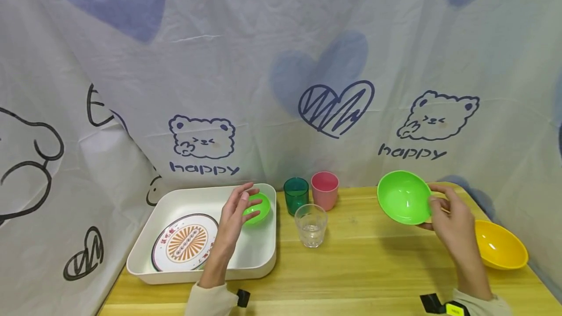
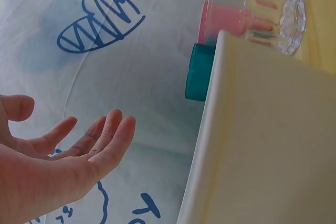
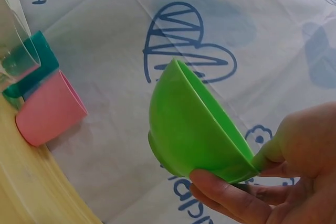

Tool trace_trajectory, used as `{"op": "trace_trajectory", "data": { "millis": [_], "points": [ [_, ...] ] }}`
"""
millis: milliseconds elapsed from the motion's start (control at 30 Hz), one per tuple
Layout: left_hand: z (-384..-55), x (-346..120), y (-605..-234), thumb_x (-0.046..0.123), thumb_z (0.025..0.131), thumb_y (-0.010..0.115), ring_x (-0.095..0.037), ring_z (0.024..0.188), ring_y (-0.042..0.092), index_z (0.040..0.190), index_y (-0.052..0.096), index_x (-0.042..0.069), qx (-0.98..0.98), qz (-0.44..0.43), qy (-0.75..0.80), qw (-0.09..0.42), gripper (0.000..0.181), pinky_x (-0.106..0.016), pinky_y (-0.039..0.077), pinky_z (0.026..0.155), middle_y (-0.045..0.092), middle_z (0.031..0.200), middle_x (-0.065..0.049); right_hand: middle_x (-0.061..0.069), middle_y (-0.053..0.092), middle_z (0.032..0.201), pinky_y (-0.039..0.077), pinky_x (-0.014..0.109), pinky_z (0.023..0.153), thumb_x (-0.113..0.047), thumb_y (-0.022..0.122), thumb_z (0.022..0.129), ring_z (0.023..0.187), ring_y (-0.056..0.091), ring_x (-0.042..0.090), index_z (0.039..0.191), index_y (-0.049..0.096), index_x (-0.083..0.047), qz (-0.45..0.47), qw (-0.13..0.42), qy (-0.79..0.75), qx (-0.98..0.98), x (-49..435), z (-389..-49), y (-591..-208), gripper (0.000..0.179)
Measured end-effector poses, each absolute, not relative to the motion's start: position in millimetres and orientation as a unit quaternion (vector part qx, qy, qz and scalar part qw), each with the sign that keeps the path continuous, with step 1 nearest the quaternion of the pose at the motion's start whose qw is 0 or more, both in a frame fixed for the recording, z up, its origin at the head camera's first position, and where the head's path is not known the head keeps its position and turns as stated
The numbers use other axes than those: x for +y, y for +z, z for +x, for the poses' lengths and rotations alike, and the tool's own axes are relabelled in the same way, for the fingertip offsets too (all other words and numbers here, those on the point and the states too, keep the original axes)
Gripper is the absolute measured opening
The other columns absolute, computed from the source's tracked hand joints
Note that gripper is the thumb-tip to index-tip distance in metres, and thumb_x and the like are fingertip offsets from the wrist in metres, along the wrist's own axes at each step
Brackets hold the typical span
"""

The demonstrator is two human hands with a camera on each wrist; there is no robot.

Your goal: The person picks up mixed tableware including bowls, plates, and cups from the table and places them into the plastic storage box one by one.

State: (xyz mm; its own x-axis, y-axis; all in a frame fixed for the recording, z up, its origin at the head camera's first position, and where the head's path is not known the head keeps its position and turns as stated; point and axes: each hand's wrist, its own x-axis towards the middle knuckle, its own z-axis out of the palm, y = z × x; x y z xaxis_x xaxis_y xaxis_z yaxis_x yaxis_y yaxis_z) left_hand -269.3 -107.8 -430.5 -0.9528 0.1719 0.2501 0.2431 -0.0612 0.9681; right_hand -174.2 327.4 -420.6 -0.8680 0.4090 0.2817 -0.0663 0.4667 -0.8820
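Observation:
In the head view my right hand (image 1: 454, 223) holds a green bowl (image 1: 405, 198) above the table, thumb at the rim and fingers beneath. The right wrist view shows the same bowl (image 3: 191, 124) tilted, pinched by the right hand (image 3: 294, 177). My left hand (image 1: 234, 223) hovers over a white bin (image 1: 246, 273), fingers loosely spread and holding nothing. Behind those fingers, a smaller green bowl (image 1: 262, 208) sits inside the bin's right side, partly hidden. A white plate with an orange pattern (image 1: 186, 243) lies in the bin. The left wrist view shows the left hand (image 2: 68, 161) with relaxed fingers.
Right of the bin stand a dark green cup (image 1: 296, 196), a pink cup (image 1: 325, 190) and a clear glass (image 1: 311, 226). A yellow bowl (image 1: 500, 245) sits at the wooden table's (image 1: 351, 262) right edge. A printed curtain (image 1: 272, 62) hangs behind.

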Motion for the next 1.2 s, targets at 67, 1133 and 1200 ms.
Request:
{"op": "trace_trajectory", "data": {
  "millis": [67, 1133, 1200],
  "points": [
    [-268.2, -105.4, -430.6, 0.026, 0.112, 0.041, -0.045, 0.124, 0.058, 0.147, 0.046, 0.0, -0.685, -0.158, -0.711, 0.024, 0.043, -0.05, 0.056, 0.098, 0.054, 0.14, -0.027, 0.031, 0.068, 0.113, 0.062, 0.03, 0.056, -0.015, 0.042, 0.107, 0.07, 0.067, -0.003, 0.143, 0.05, 0.0, -0.098, 0.231, 0.509, -0.824, 323.7, -174.2, -419.3, 0.039],
    [-251.5, -61.4, -440.3, 0.023, 0.112, 0.044, -0.051, 0.125, 0.055, 0.149, 0.045, 0.003, -0.682, -0.209, -0.697, -0.077, 0.043, -0.054, 0.053, 0.1, 0.053, 0.14, -0.03, 0.031, 0.067, 0.114, 0.063, 0.033, 0.057, -0.012, 0.049, 0.109, 0.083, 0.074, 0.022, 0.136, 0.053, 0.002, -0.006, 0.169, 0.52, -0.837, 267.5, -181.3, -418.6, 0.031],
    [-250.2, -58.2, -441.3, 0.023, 0.112, 0.045, -0.05, 0.125, 0.055, 0.15, 0.044, 0.002, -0.682, -0.211, -0.695, -0.084, 0.043, -0.053, 0.054, 0.1, 0.053, 0.139, -0.03, 0.031, 0.067, 0.114, 0.063, 0.033, 0.057, -0.011, 0.05, 0.108, 0.083, 0.074, 0.025, 0.134, 0.054, 0.002, -0.001, 0.17, 0.518, -0.838, 263.4, -181.7, -418.1, 0.029]
  ]
}}
